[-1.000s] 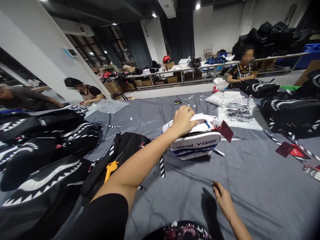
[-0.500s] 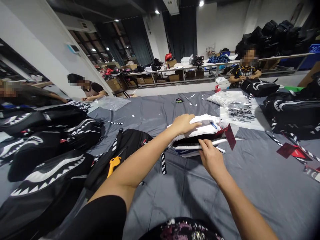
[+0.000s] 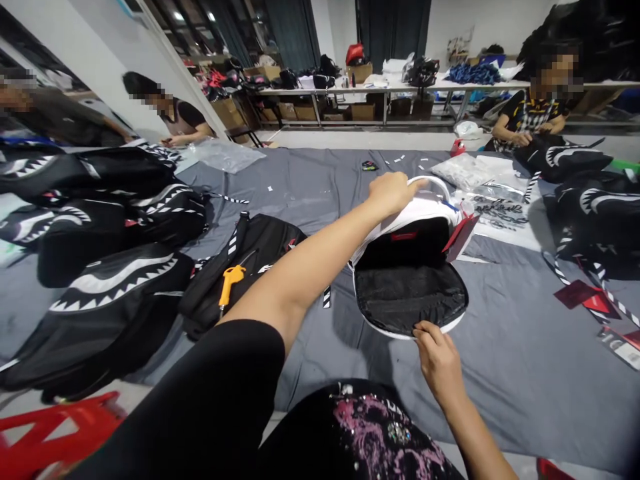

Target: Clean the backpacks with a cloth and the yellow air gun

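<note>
At one o'clock on the desk (image 3: 530, 347), the open bag (image 3: 411, 263) looks light and soft-sided, likely to sag unless held by its handle (image 3: 443, 184) or rim, as the left hand (image 3: 391, 193) closes over its top and the right hand (image 3: 440, 360) pinches the flap's (image 3: 410, 300) six o'clock edge.

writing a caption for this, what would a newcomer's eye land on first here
Probably the white bag at the middle of the gray-covered table, its black-lined front flap folded down toward the wearer, with the left hand at its top and the right hand at the flap's edge. Next, the bright yellow tool on the black bag just left, then the white shark-tooth prints on the black bags farther left.
</note>
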`<act>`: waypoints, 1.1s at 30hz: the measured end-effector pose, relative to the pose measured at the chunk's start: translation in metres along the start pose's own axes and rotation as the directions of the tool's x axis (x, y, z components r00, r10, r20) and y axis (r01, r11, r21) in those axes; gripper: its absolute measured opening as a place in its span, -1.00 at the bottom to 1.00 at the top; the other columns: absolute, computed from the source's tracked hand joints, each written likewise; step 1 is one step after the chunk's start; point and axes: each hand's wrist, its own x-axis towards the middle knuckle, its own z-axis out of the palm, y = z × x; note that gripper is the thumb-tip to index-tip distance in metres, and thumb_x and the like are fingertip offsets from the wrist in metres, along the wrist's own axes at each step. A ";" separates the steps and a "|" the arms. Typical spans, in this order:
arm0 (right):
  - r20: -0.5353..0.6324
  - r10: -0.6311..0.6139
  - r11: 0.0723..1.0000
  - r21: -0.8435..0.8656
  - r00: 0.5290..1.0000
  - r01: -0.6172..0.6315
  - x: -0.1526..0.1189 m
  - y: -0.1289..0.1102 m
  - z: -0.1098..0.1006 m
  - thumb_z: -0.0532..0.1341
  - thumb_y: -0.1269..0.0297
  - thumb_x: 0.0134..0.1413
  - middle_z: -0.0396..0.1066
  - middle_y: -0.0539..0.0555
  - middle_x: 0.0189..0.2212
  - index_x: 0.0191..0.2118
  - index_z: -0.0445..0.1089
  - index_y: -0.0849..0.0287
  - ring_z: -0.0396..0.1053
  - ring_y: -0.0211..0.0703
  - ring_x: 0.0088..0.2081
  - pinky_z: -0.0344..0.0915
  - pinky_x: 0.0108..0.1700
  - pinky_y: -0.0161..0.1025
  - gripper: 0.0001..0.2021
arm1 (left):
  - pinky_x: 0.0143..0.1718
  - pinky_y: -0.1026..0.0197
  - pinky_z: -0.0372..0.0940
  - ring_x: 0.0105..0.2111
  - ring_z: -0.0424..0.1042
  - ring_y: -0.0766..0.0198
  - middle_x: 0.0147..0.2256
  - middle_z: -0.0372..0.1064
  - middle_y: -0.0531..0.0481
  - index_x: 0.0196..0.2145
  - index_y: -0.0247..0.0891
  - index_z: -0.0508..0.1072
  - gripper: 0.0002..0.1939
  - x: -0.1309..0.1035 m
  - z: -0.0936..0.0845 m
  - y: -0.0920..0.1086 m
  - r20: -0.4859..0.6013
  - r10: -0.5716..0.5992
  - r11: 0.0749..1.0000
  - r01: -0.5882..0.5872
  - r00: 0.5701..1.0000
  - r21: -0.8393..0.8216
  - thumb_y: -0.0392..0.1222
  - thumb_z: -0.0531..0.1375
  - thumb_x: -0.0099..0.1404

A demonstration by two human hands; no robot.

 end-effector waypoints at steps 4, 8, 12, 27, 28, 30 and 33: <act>0.000 0.029 0.997 0.068 1.000 -0.029 0.007 0.003 0.002 0.04 0.48 0.25 0.45 0.10 -0.13 -0.19 0.41 0.10 0.43 -0.09 -0.19 0.36 -0.19 -0.14 -0.77 | -0.07 0.03 0.25 -0.07 0.42 -0.04 -0.16 0.46 -0.31 -0.18 -0.36 0.52 -0.32 0.016 0.001 -0.006 -0.007 -0.039 0.999 0.039 0.999 0.011 0.32 -0.07 0.32; -0.001 0.062 0.990 0.124 0.998 -0.062 0.004 0.005 0.011 0.06 0.46 0.25 0.43 0.12 -0.09 -0.15 0.40 0.11 0.42 -0.06 -0.12 0.39 -0.12 -0.11 -0.80 | -0.07 0.06 0.24 -0.08 0.42 -0.01 -0.17 0.47 -0.29 -0.20 -0.34 0.52 -0.34 0.024 0.003 -0.016 0.016 -0.004 1.000 0.004 1.000 0.023 0.32 -0.07 0.32; 0.000 0.086 0.981 0.177 0.996 -0.085 -0.002 0.005 0.018 0.08 0.46 0.25 0.41 0.15 -0.06 -0.08 0.38 0.13 0.40 -0.06 -0.06 0.40 -0.06 -0.10 -0.79 | -0.05 0.07 0.23 -0.07 0.41 -0.01 -0.13 0.45 -0.26 -0.12 -0.32 0.48 -0.32 0.023 0.002 -0.020 0.021 0.005 0.999 -0.006 1.000 0.035 0.34 -0.08 0.31; -0.031 0.095 0.961 0.265 0.995 -0.083 -0.020 -0.006 0.025 0.05 0.52 0.24 0.37 0.19 -0.01 0.02 0.33 0.14 0.37 -0.09 0.03 0.41 0.03 -0.10 -0.70 | -0.13 0.10 0.25 -0.11 0.44 0.03 -0.13 0.47 -0.19 -0.11 -0.25 0.45 -0.32 -0.056 0.001 -0.004 0.102 0.084 0.970 -0.105 0.991 0.218 0.36 -0.15 0.33; -0.041 0.098 0.961 0.265 0.994 -0.083 -0.019 -0.008 0.024 0.05 0.53 0.24 0.37 0.19 -0.01 0.02 0.33 0.14 0.37 -0.10 0.03 0.41 0.03 -0.10 -0.69 | -0.13 0.10 0.26 -0.11 0.44 0.02 -0.12 0.47 -0.19 -0.11 -0.25 0.45 -0.32 -0.059 0.002 -0.002 0.101 0.090 0.969 -0.111 0.991 0.222 0.36 -0.15 0.33; -0.064 0.093 0.960 0.269 0.994 -0.073 -0.017 -0.012 0.023 0.03 0.55 0.23 0.38 0.19 -0.01 0.04 0.33 0.14 0.38 -0.10 0.03 0.42 0.03 -0.10 -0.67 | -0.13 0.10 0.27 -0.11 0.45 0.00 -0.12 0.47 -0.19 -0.10 -0.25 0.44 -0.32 -0.063 0.001 0.001 0.101 0.095 0.967 -0.116 0.990 0.228 0.36 -0.15 0.33; -0.079 0.081 0.960 0.273 0.994 -0.057 -0.014 -0.016 0.021 0.00 0.57 0.21 0.37 0.20 0.00 0.06 0.33 0.13 0.39 -0.11 0.03 0.42 0.04 -0.10 -0.62 | -0.14 0.09 0.28 -0.10 0.45 -0.02 -0.12 0.47 -0.19 -0.11 -0.25 0.44 -0.33 -0.067 -0.001 0.003 0.107 0.092 0.965 -0.115 0.990 0.235 0.34 -0.16 0.33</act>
